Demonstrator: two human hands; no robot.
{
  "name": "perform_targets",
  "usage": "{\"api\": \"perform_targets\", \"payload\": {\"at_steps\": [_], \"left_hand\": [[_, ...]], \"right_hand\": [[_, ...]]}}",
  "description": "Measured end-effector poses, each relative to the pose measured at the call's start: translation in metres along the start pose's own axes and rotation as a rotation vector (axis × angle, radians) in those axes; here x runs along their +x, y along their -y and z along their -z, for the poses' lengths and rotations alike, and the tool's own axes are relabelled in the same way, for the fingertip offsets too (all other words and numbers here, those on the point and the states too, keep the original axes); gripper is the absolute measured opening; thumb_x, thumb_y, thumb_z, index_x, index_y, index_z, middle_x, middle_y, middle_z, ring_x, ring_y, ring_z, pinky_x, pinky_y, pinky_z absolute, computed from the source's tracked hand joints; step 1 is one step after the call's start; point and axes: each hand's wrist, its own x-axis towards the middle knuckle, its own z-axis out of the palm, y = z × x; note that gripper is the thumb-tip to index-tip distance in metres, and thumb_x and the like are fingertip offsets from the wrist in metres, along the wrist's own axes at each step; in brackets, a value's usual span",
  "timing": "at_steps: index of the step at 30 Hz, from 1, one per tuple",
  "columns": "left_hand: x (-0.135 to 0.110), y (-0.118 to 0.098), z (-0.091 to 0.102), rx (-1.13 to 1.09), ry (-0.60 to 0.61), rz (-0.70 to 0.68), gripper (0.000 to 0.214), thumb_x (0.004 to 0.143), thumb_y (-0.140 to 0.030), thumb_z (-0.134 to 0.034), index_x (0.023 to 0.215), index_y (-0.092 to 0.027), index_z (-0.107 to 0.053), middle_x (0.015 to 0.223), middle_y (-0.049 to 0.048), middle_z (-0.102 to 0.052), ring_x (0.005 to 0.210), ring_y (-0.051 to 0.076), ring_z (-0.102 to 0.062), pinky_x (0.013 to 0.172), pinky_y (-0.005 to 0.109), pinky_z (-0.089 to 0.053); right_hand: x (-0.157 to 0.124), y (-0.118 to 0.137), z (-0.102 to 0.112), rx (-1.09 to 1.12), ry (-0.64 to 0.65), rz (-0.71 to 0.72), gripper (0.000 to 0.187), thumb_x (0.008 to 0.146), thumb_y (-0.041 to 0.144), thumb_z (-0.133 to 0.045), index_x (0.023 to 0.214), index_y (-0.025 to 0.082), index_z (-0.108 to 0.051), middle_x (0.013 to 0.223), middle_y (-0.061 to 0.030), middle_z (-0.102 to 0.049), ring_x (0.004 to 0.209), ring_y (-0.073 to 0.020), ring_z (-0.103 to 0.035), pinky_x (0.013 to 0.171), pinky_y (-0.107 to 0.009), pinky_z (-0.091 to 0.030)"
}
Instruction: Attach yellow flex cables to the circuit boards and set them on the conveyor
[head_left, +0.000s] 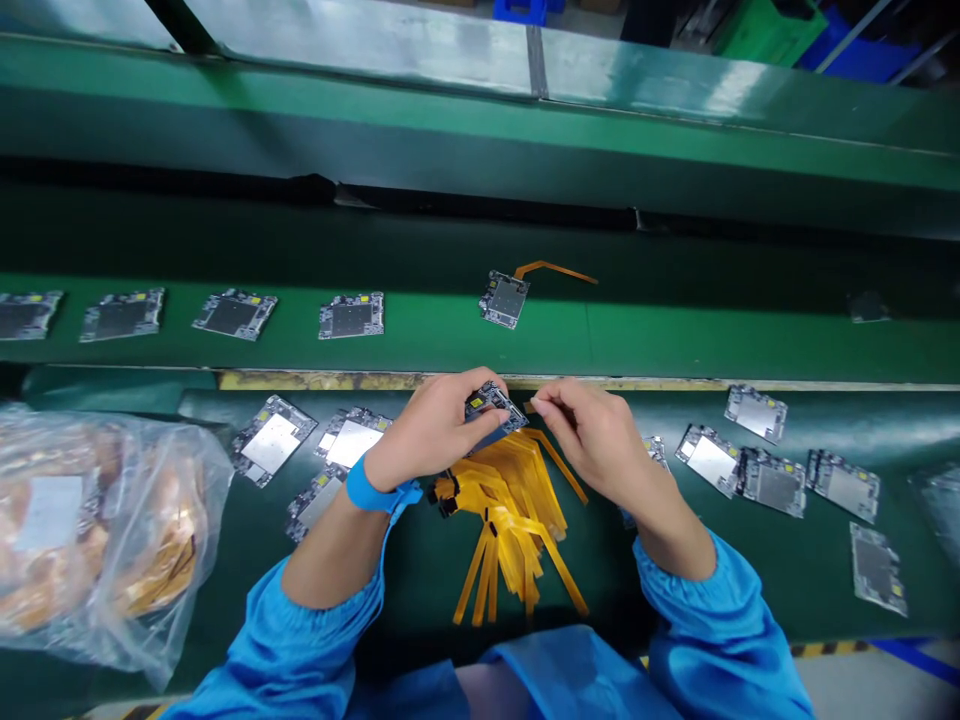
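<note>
My left hand (442, 425) is closed around a small circuit board (496, 405), thumb on its near side, tilted above the bench. Beside it, my right hand (596, 430) pinches the end of an orange flex cable (529, 407) close to the board's right edge. Whether the cable touches the board's connector is hidden by the fingers. Under both hands lies a fanned pile of yellow-orange flex cables (517, 530), with dark connector ends on its left. A blue wrist strap (367, 490) circles my left wrist.
Several boards lie on the bench left and right, such as one board (271, 440). Beyond a raised edge, the green belt (637, 335) carries a row of boards and one board with a flex cable (506, 298). A clear plastic bag (112, 530) of cables sits at left.
</note>
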Motion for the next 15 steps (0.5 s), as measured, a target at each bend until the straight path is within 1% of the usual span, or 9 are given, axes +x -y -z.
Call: {"api": "perform_targets", "payload": {"at_steps": [5,11,15], "left_hand": [[0.0007,-0.0020,-0.0010,-0.013,0.005,-0.030,0.016,0.090,-0.034,-0.058,0.094,-0.020,-0.066,0.083,0.0015,-0.070,0.075,0.020,-0.062,0.068,0.030,-0.041],[0.0012,-0.0021,-0.0006,-0.016,0.017,-0.039,0.017,0.090,-0.034,-0.058,0.094,-0.019,-0.066,0.079,0.0008,-0.068,0.071,0.018,-0.059,0.067,0.029,-0.040],[0.0011,-0.0016,-0.0008,-0.018,0.021,-0.039,0.017,0.090,-0.034,-0.058,0.093,-0.019,-0.066,0.082,0.0013,-0.069,0.072,0.018,-0.060,0.068,0.030,-0.041]], "right_hand": [[0.0010,0.0001,-0.0037,-0.001,0.018,0.004,0.023,0.107,0.029,-0.047,0.096,0.020,-0.065,0.085,-0.0048,-0.073,0.071,-0.0171,-0.064,0.067,-0.029,-0.044],[0.0010,-0.0016,-0.0035,-0.015,0.052,0.000,0.023,0.107,0.028,-0.047,0.096,0.020,-0.065,0.088,-0.0054,-0.074,0.075,-0.0184,-0.066,0.070,-0.030,-0.046],[0.0011,-0.0018,-0.0024,-0.012,0.069,0.016,0.021,0.106,0.027,-0.048,0.096,0.020,-0.066,0.090,-0.0056,-0.074,0.079,-0.0195,-0.067,0.074,-0.030,-0.047]]}}
